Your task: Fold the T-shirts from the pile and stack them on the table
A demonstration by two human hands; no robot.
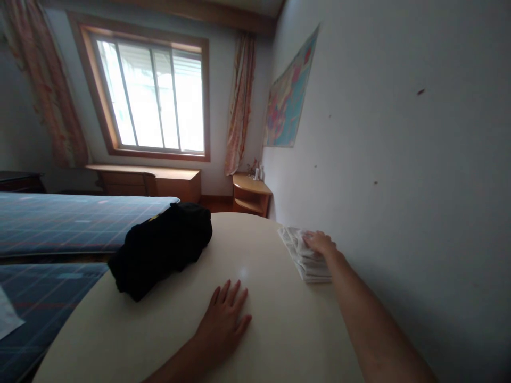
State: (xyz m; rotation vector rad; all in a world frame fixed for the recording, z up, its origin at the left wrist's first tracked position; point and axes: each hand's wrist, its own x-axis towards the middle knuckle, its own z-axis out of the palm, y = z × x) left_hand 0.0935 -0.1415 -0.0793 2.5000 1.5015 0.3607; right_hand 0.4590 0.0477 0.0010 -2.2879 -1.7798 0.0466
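My left hand (225,319) lies flat on the cream round table (255,340), fingers spread, holding nothing. At the table's right side, my right hand (319,242) rests on top of a folded stack of whitish cloth (311,266). Its fingers look stretched out over the cloth, though their tips are partly blurred, and I see no clear grip. On the left of the table sits a bunched black garment (163,247) with a small yellow mark near its upper edge. It is apart from both hands.
Plaid blue mattresses (80,223) lie left of the table. A white wall (391,239) runs close along the right, with a map (289,98) on it. Beyond are a corner shelf (251,184), a low wooden desk (175,178) and a window (154,96) with curtains.
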